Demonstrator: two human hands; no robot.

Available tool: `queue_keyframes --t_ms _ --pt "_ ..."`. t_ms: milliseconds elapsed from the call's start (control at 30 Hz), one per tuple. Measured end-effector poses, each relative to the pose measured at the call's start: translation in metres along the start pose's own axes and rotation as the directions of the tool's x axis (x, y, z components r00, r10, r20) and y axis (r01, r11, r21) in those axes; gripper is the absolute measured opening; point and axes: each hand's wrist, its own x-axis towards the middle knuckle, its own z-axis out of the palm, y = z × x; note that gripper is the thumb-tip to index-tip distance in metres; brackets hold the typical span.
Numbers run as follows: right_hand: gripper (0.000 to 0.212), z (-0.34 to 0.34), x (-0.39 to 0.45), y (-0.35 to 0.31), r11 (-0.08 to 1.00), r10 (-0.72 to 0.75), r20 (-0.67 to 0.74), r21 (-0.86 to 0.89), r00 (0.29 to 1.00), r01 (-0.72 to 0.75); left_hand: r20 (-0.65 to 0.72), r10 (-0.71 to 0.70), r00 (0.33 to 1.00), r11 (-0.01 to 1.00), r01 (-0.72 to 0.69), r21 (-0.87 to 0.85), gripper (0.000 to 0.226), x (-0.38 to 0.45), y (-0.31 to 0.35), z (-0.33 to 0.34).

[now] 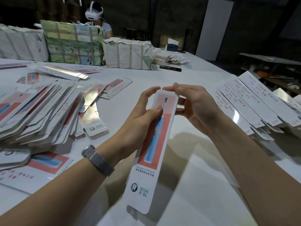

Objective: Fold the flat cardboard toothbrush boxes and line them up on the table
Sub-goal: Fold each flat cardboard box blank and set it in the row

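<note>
The left hand (145,110) curls around the far end of the box (156,144), thumb pressed flat on the printed front and fingers wrapped behind the left edge. The right hand (192,103) pinches the same end from the other side, its fingertips (169,88) meeting the top flap while the rest of the hand cups the right edge. Both hands hold the box above the tabletop (203,185), long axis running toward the person, near end free and tilted down.

The box looks light and thin: glossy card that should flex easily along its scored creases but kink if bent across a panel. The sheen suggests a slick surface, so a pinch at the edges and corners likely holds better than flat pressure on the face. The end flaps are the weak spots; they probably need gentle tucking, with the long sides squeezed to keep the tube open. Held at one end only, the long body may sag or twist, so a grip nearer the middle would steady it.

To the left lies the stack (37,115) of flat boxes, slumped and fanned out. To the right, the row (254,105) of folded boxes lies side by side near the tabletop's edge. Wrapped bundles (128,54) stand at the far side.
</note>
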Motion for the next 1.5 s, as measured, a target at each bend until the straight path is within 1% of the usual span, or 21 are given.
queue_keyframes --t_ms 100,167,300,400,467,600,733,833,967,1100,1167,1200,1233,1267,1300,1333,1367,1433,1500 --pt "0.030 0.007 -0.001 0.001 1.000 -0.013 0.016 -0.026 1.000 0.013 -0.056 -0.004 0.998 1.000 0.003 -0.021 0.035 -0.001 -0.002 -0.004" --pt "0.030 0.009 -0.002 0.003 0.999 -0.021 0.023 -0.048 1.000 0.022 -0.068 0.005 0.998 0.999 -0.007 -0.036 0.031 -0.001 -0.002 -0.005" --pt "0.029 0.007 -0.002 0.001 0.995 -0.042 0.056 -0.083 0.998 0.047 -0.078 0.026 0.997 0.998 -0.030 -0.056 0.032 -0.001 -0.001 -0.007" --pt "0.025 0.004 -0.003 0.001 0.983 -0.091 0.078 -0.154 0.993 0.103 -0.085 0.025 0.996 0.998 -0.030 -0.053 0.032 -0.001 -0.002 -0.008" --pt "0.024 0.001 -0.003 0.000 0.980 -0.102 0.099 -0.163 0.990 0.117 -0.090 0.026 0.996 0.998 -0.031 -0.050 0.036 -0.001 -0.002 -0.008" --pt "0.024 -0.005 -0.003 -0.003 0.987 -0.077 0.126 -0.130 0.989 0.093 -0.075 0.050 0.996 0.998 -0.054 -0.044 0.035 -0.001 -0.001 -0.007" --pt "0.022 -0.006 -0.003 -0.004 0.988 -0.077 0.119 -0.126 0.990 0.091 -0.043 0.025 0.999 0.997 -0.028 -0.077 0.030 -0.002 -0.004 -0.005" --pt "0.032 0.002 -0.002 0.000 0.994 -0.046 0.089 -0.091 0.995 0.054 -0.092 0.038 0.995 0.996 -0.045 -0.074 0.028 0.001 -0.004 -0.005" --pt "0.029 0.009 -0.001 0.001 0.997 0.001 0.089 -0.081 0.996 0.006 -0.138 0.070 0.988 0.995 -0.079 -0.061 0.027 0.006 -0.007 -0.003" --pt "0.032 0.009 -0.002 0.002 0.997 0.038 0.153 -0.076 0.987 -0.027 -0.171 0.062 0.983 0.997 -0.070 -0.044 0.030 0.007 -0.009 -0.004" --pt "0.031 0.012 -0.003 0.003 0.999 0.031 0.132 -0.047 0.991 -0.025 -0.169 0.051 0.984 0.997 -0.060 -0.053 0.030 0.007 -0.006 -0.004" --pt "0.034 0.014 -0.002 0.004 0.998 0.020 0.102 -0.061 0.995 -0.014 -0.173 0.044 0.984 0.996 -0.056 -0.068 0.029 0.008 -0.005 -0.003" --pt "0.042 0.015 -0.002 0.003 0.992 -0.001 0.063 -0.125 0.998 0.008 -0.184 0.032 0.982 0.994 -0.050 -0.095 0.030 0.008 -0.004 -0.003" --pt "0.050 0.015 -0.002 0.003 0.971 -0.045 0.022 -0.235 0.999 0.049 -0.200 0.017 0.980 0.991 -0.043 -0.125 0.031 0.008 -0.002 -0.002" --pt "0.056 0.015 -0.001 0.003 0.925 -0.113 -0.003 -0.365 0.994 0.104 -0.216 0.003 0.976 0.987 -0.037 -0.155 0.034 0.009 -0.001 -0.002" --pt "0.060 0.015 -0.002 0.002 0.865 -0.174 0.006 -0.477 0.985 0.156 -0.229 -0.009 0.973 0.982 -0.034 -0.185 0.036 0.009 0.000 -0.002" --pt "0.063 0.016 -0.003 0.002 0.811 -0.201 0.042 -0.553 0.979 0.190 -0.233 -0.022 0.972 0.975 -0.031 -0.221 0.037 0.009 0.001 -0.002" --pt "0.071 0.019 -0.005 0.004 0.724 -0.194 0.100 -0.656 0.976 0.211 -0.212 -0.058 0.975 0.956 -0.007 -0.292 0.033 0.010 0.002 -0.002" --pt "0.072 0.017 -0.005 0.006 0.637 -0.215 0.075 -0.745 0.974 0.198 -0.151 -0.108 0.983 0.938 0.051 -0.343 0.035 0.011 0.002 -0.004"
